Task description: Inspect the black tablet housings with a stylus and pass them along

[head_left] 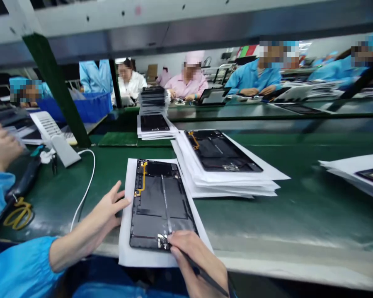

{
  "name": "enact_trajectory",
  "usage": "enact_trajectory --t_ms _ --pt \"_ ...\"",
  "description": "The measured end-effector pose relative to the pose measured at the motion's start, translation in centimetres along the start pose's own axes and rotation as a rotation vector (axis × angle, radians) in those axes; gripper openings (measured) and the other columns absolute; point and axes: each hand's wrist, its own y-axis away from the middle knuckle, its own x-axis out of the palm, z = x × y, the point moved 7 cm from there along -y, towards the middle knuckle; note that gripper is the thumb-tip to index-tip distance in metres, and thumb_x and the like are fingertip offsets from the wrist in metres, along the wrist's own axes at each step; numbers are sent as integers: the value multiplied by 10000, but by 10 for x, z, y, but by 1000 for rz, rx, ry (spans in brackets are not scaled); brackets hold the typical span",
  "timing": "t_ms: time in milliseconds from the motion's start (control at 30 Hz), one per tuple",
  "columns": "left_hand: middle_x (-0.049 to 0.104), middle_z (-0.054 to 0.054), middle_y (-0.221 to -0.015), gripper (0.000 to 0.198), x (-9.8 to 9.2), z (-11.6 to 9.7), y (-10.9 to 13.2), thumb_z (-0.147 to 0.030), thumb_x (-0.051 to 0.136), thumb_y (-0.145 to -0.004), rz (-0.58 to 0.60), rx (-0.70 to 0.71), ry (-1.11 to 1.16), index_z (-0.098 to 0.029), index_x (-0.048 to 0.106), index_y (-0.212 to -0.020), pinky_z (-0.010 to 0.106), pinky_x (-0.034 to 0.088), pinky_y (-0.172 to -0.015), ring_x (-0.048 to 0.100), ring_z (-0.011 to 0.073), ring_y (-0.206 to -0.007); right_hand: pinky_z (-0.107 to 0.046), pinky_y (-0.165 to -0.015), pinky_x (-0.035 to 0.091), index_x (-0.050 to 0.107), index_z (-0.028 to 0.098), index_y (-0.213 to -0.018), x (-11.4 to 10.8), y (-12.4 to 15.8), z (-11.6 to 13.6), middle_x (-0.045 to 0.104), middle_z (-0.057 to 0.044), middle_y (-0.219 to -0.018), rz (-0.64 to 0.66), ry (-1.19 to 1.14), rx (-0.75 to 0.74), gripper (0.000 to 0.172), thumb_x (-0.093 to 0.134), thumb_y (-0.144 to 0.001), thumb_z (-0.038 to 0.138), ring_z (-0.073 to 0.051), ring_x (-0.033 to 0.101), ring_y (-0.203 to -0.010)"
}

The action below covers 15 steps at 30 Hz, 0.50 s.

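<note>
Holding a thin dark tool [205, 277] tight in our right hand [199, 258], we touch its tip to the bottom edge of the open tablet [160, 207], low in the middle of the frame. Our left hand [110, 209] lies flat with its fingers spread wide and holds nothing. Its fingertips rest by the left side of the tablet, on the white sheet [126, 248] under it. The tablet is a flat black rectangle with its back off, so we see smooth dark plates, a thin grey strip down the middle and a bendy yellow ribbon [142, 180] near its top left corner. We think it is light and stiff but easy to hurt, so the hard outer edges are the best place to hold it, never the ribbon or the tiny parts. The sheet looks thin and soft. Both lie on a smooth green belt [298, 215]. Just to the upper right, another tablet [220, 151] sits on a pile of white sheets [236, 182].
</note>
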Motion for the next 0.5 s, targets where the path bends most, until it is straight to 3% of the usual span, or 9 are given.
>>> enact_trajectory --t_ms 67,133,200,300,400,500 --pt "717 196 -1205 578 12 3 -5 -494 575 -978 83 -55 3 -142 520 -1434 393 633 -833 746 271 -1017 -282 -750 610 697 216 -1020 1 -3 -1 737 -49 -877 4 -36 -3 228 590 -910 47 -195 719 -832" --pt "765 148 -1002 503 12 -1 -18 -550 599 -937 115 -76 -92 -116 689 -1174 393 622 -815 752 285 -915 -272 -750 613 700 218 -1048 1 -6 -1 734 -54 -889 31 -85 -17 194 576 -947 108 -189 720 -838" --pt "763 114 -913 472 -5 -18 -42 -570 629 -895 44 -18 -255 -120 727 -992 374 609 -770 738 292 -863 -257 -766 615 706 220 -1095 -2 -11 -1 730 -65 -920 70 -93 -34 187 555 -988 196 -182 722 -855" --pt "744 69 -875 342 -43 -68 -99 -475 758 -794 -118 110 -420 -140 711 -843 336 577 -776 700 298 -905 -259 -858 612 720 232 -1135 -15 -18 -6 728 -88 -1035 85 -3 -57 223 544 -1006 274 -194 721 -976" --pt "712 47 -944 211 -69 -123 -166 -345 744 -862 -235 202 -489 -142 693 -880 345 556 -877 662 259 -1013 -284 -960 588 697 263 -1228 -30 -22 -17 745 -71 -1094 42 63 -72 283 548 -992 211 -209 704 -1103" --pt "668 61 -1127 280 -72 -161 -229 -363 657 -967 -343 244 -481 -123 658 -1110 403 574 -884 664 232 -1018 -267 -893 611 617 289 -1367 -37 -20 -33 762 -46 -969 -1 45 -27 402 516 -996 168 -194 741 -987"
